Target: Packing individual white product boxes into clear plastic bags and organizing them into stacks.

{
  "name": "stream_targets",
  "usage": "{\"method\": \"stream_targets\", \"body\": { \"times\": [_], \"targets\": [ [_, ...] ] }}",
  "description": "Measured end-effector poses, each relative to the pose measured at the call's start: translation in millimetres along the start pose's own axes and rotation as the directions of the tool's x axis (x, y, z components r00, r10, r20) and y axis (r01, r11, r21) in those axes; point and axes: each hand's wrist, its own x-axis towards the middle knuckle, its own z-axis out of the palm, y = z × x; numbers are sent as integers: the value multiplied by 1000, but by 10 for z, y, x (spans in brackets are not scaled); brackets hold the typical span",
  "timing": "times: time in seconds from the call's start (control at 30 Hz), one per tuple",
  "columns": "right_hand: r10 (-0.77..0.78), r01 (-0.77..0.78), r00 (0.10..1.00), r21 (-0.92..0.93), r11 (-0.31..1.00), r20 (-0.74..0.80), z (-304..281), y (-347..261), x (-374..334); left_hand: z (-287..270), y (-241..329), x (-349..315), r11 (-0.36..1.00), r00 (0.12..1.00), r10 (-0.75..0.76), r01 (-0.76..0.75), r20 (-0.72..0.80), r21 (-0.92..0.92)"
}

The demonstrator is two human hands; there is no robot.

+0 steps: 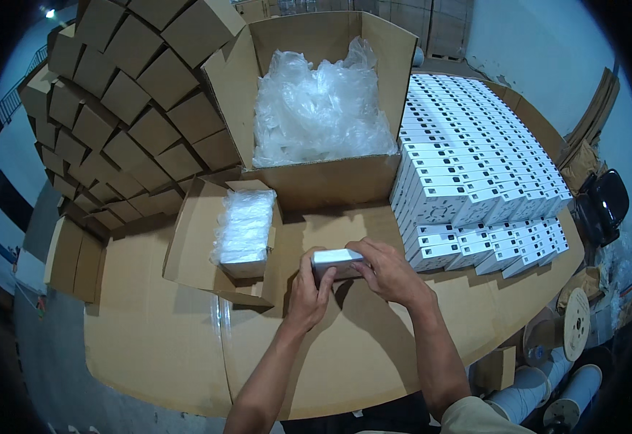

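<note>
Inwardly angled left hand (306,293), right hand (391,273) clasp box (336,257).

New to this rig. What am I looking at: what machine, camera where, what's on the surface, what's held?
No machine here: these are a person's bare hands. The one picture comes from a wide fisheye camera worn on the head, looking down, so straight edges bend near the rim.

The left hand and right hand together hold a small silvery block, fingers around its ends.

On the cardboard-covered surface: a small open carton of plastic-wrapped pieces, a large carton of clear plastic, and rows of white boxes at right. Brown boxes are stacked at left.
</note>
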Motion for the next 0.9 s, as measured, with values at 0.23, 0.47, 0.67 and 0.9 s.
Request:
{"method": "stream_targets", "body": {
  "times": [0.23, 0.47, 0.67, 0.9],
  "targets": [
    [51, -8, 976, 197, 980, -211, 8, -168, 196, -12, -116, -697, 662, 979, 154, -202, 134, 722],
    [15, 140, 972, 635, 760, -233, 580, -687, 527, -130, 108, -1421, 610, 985, -9, -129, 170, 781],
    [-187, 216, 974, 303, 928, -125, 694, -823, 640, -158, 105, -1495, 652, 993, 9, -98, 121, 752],
    [-208, 208, 978, 55, 977, 9, 656, -1055, 789, -168, 67, -1483, 661, 994, 19, -91, 104, 745]
  ]
}}
